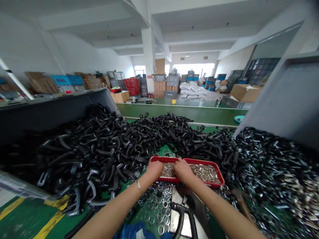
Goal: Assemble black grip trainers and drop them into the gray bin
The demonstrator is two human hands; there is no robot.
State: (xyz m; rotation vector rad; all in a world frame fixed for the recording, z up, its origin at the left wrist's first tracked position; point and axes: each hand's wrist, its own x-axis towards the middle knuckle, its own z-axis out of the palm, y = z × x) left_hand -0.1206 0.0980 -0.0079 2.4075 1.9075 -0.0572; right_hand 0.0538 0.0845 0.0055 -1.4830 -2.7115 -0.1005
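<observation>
One red tray (219, 174) at 6 o'clock, two hands in it (left hand (154, 170), right hand (183, 171)), black clips (99, 146) and loose metal rings (157, 207) uncountable.

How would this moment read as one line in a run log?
left hand: in red tray | right hand: in tray, on small metal parts | black handles: heaped behind | metal rings: loose in front

Red tray (219, 175) of small silvery metal parts (205, 172), flat on green bench.
</observation>
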